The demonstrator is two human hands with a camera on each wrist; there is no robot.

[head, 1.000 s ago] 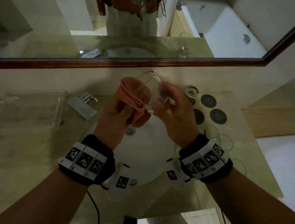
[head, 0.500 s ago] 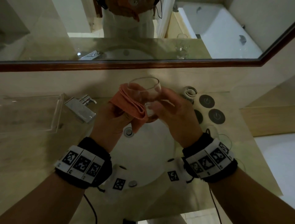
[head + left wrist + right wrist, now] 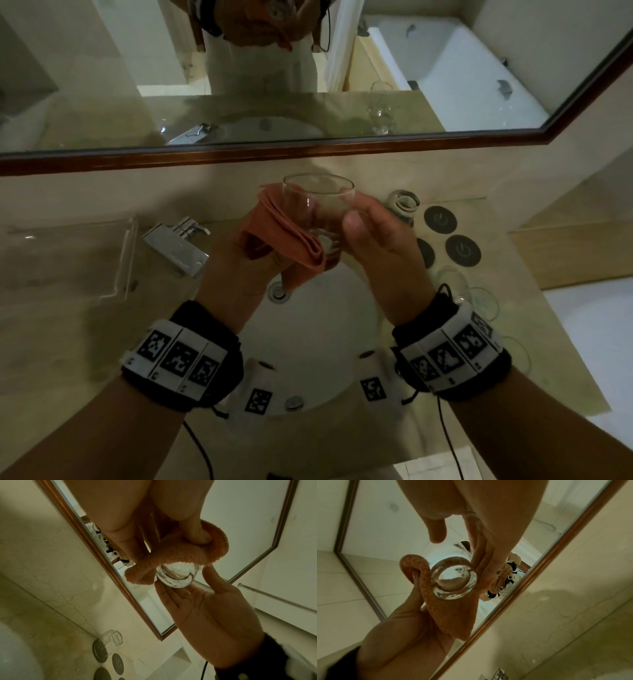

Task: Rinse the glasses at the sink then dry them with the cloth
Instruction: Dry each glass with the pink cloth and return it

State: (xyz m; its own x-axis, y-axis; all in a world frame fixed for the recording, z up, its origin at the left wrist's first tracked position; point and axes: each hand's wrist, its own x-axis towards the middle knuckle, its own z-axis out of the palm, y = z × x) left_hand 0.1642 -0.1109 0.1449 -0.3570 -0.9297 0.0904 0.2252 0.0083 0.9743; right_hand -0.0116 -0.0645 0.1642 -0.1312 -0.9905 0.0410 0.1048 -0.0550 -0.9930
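Observation:
A clear tumbler (image 3: 317, 209) is held over the sink, mouth up and away from me. My right hand (image 3: 356, 214) grips its right side between thumb and fingers. My left hand (image 3: 239, 274) holds a folded orange cloth (image 3: 284, 233) against the tumbler's left side and base. In the left wrist view the cloth (image 3: 180, 555) wraps over the thick glass base (image 3: 175, 576), and my left fingers curl into the cloth. In the right wrist view the base (image 3: 453, 580) faces the camera with the cloth (image 3: 452, 615) beside and under it.
A white basin (image 3: 308, 335) lies below the hands, with a chrome faucet (image 3: 178, 246) at its left. A second tumbler (image 3: 402, 205) stands upside down by dark round coasters (image 3: 462, 250). Stemmed glasses (image 3: 479, 298) lie on the right counter. A clear tray (image 3: 68, 260) sits at left.
The tumbler has turned from tilted to more upright between my hands. The cloth has slid lower along its left side toward the base.

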